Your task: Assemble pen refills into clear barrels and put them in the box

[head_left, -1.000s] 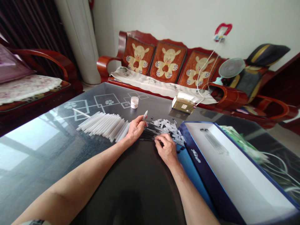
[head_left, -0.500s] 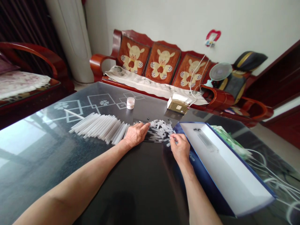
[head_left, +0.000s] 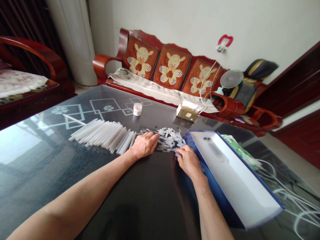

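On the dark glossy table, my left hand (head_left: 145, 145) lies over the near left side of a heap of small white and black pieces (head_left: 171, 136), its fingers stretched forward and its thumb hidden. My right hand (head_left: 189, 161) is at the heap's right edge, thumb and fingertips closed in a pinch; a tiny greyish bit shows there, too small to name. Left of my left hand, whitish translucent tubes (head_left: 103, 135) lie side by side in a row. Just right of my right hand is an open blue box (head_left: 235, 181) with a white inside, holding a few clear tubes with black ends (head_left: 217, 150).
A small white jar (head_left: 137, 109) and a tissue box (head_left: 188, 111) stand farther back on the table (head_left: 150, 200). Beyond the blue box lie a green and white packet (head_left: 241, 151) and coiled white cables (head_left: 287, 196). A wooden sofa (head_left: 107, 65) stands behind the table.
My right hand has moved slightly left and nearer to me along the heap's edge. My left hand stays in place on the heap. The view has shifted a little.
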Demonstrator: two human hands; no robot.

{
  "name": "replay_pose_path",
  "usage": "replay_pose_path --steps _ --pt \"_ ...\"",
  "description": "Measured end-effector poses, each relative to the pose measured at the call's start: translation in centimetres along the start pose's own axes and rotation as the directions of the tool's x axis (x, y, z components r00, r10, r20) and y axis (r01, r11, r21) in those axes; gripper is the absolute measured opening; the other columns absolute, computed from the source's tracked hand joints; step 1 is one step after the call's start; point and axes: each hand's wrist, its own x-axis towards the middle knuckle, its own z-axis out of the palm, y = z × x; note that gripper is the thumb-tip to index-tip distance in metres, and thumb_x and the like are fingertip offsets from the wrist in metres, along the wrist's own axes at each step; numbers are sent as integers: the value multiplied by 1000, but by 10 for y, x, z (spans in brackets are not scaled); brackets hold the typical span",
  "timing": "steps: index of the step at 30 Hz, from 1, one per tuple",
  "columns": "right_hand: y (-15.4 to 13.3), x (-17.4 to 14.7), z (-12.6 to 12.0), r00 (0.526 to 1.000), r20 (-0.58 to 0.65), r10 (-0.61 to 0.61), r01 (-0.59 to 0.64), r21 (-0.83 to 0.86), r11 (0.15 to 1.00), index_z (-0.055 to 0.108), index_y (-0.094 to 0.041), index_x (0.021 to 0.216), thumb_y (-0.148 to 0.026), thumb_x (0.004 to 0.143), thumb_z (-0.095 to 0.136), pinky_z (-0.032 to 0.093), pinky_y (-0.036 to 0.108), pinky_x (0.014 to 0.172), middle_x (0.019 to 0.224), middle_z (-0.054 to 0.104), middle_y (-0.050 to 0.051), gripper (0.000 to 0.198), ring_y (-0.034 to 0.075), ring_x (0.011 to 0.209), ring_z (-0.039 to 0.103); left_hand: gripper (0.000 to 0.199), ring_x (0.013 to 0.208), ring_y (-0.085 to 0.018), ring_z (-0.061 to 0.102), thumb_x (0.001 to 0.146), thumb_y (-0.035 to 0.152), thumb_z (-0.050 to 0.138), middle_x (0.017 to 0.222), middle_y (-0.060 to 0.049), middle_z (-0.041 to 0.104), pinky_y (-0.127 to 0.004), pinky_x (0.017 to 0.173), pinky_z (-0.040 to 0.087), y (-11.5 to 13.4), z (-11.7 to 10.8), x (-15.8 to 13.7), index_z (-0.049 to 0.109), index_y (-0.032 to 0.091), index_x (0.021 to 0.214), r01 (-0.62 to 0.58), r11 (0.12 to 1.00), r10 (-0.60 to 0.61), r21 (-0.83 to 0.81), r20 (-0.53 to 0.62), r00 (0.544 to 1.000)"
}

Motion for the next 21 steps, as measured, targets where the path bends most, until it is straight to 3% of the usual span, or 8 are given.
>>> replay_pose_path --steps 4,6,8,11,13,15,18,21 --pt "-3 4 -3 1000 -22 -2 4 54 999 70 -23 82 -15 78 58 49 36 80 94 62 8 15 22 86 59 33 76 -18 62 97 32 35 81 -7 63 -26 64 47 1 -1 0 61 16 109 -17 1000 17 -7 -3 1000" --pt "-8 8 -4 995 -102 19 2 205 979 68 -21 84 -18 79 57 48 37 83 96 62 8 12 22 88 59 32 76 -17 62 98 32 35 81 -6 63 -25 64 48 1 -1 0 61 16 109 -22 1000 22 -12 -1 1000" --pt "-17 11 1 971 -187 152 -54 447 893 65 -20 88 -24 81 57 49 36 83 95 64 7 11 20 86 60 33 75 -16 62 98 32 35 80 -5 63 -24 65 48 2 -1 0 61 17 111 -24 999 24 -21 11 1000" --pt "-38 15 15 890 -79 449 -183 840 511 61 -20 96 -36 80 62 52 32 74 87 65 3 22 16 77 62 34 74 -15 63 98 32 34 82 -5 63 -24 64 48 4 -1 -1 57 18 120 -36 999 37 -37 39 999" --pt "-51 16 25 848 86 524 -201 965 168 60 -22 103 -39 76 68 53 29 71 86 64 -1 33 14 75 63 35 74 -15 63 98 31 34 83 -4 63 -24 62 49 6 -1 -1 55 19 123 -48 998 51 -48 65 997" --pt "-59 16 31 824 212 525 -192 977 -93 60 -23 105 -38 70 74 54 27 71 85 65 -2 40 12 75 64 35 74 -16 63 98 31 34 83 -4 63 -24 62 49 7 -1 -2 55 19 123 -60 996 65 -62 96 993" --pt "-63 16 33 801 319 506 -195 939 -283 63 -22 98 -34 63 80 54 25 71 81 66 -2 41 12 76 66 34 76 -16 64 98 30 35 84 -5 64 -25 64 50 9 -2 -2 56 18 121 -74 994 85 -84 142 986" --pt "-61 17 32 788 349 508 -184 920 -346 64 -21 94 -33 59 83 55 23 70 80 68 -2 42 11 76 66 33 77 -17 65 98 30 34 84 -5 64 -26 64 50 13 -4 -1 57 17 117 -80 993 94 -85 177 980"
